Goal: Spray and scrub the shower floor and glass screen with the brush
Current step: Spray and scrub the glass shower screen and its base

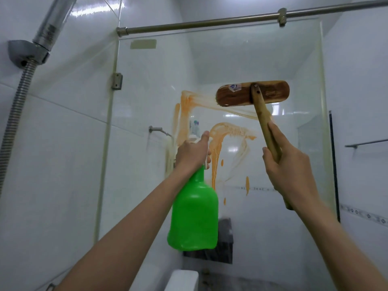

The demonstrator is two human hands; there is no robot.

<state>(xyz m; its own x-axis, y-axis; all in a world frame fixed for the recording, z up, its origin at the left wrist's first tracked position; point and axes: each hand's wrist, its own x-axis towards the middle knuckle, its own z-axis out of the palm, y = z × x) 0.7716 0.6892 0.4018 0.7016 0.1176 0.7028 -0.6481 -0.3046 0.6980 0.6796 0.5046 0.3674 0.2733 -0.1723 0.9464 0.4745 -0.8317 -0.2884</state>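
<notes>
The glass screen (294, 59) stands straight ahead, smeared with orange streaks (218, 143) across its middle. My right hand (287, 162) grips the wooden handle of a brush, whose brown wooden head (237, 95) lies flat against the upper glass, bristles hidden behind it. My left hand (192, 154) is closed around the trigger top of a green spray bottle (195, 213), held upright just left of the streaks with its nozzle facing the glass. The shower floor is out of sight.
A chrome shower head and holder (42, 38) with a ribbed hose (14, 114) hang on the left wall. A steel rod (199, 24) braces the top of the screen. A glass hinge bracket (117, 80) is at left. A white toilet tank (182, 280) shows below.
</notes>
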